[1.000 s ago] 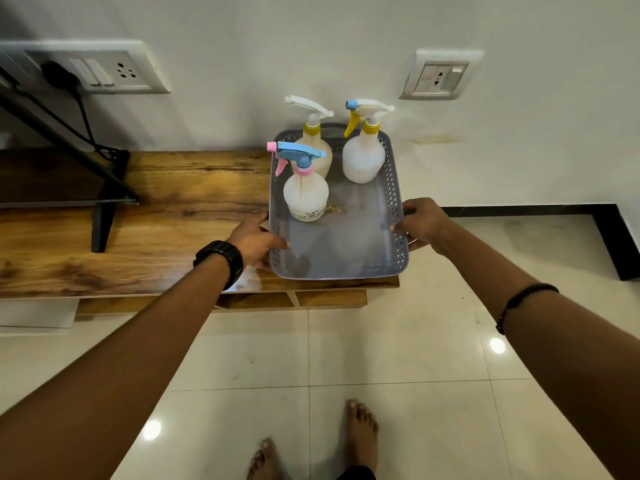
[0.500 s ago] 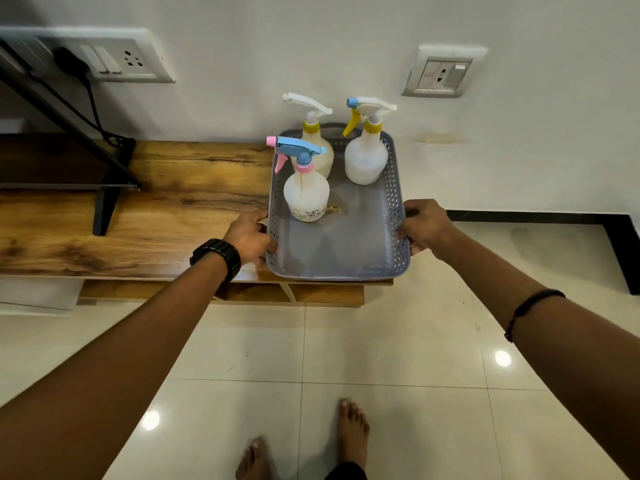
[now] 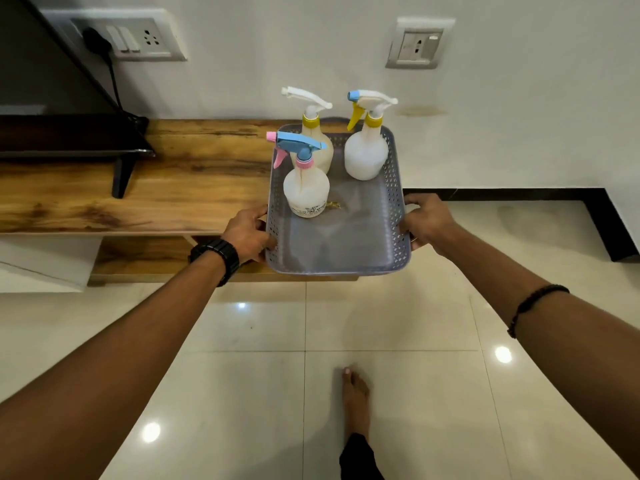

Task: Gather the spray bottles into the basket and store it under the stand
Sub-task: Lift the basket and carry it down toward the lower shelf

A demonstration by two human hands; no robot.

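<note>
A grey perforated basket [image 3: 394, 233] is held at the right end of the wooden stand [image 3: 138, 195], its near edge hanging past the stand's front. Three spray bottles stand upright in it: one with a blue and pink trigger [image 3: 306, 188] at the near left, one with a white trigger and yellow collar [image 3: 317, 147] behind it, one with a yellow and blue trigger [image 3: 366, 154] at the far right. My left hand [image 3: 247, 233] grips the basket's left wall. My right hand [image 3: 427, 221] grips its right wall.
A black TV foot [image 3: 121, 174] stands on the stand at the left, with a plugged wall socket [image 3: 131, 38] above. A second socket [image 3: 417, 43] is on the right wall. An open shelf [image 3: 145, 258] lies under the stand top. My bare foot [image 3: 355, 400] is on the tiled floor.
The basket has been drawn toward me and slightly lifted off the stand, both hands keeping hold of its sides. The view has tilted, showing more of the shelf below.
</note>
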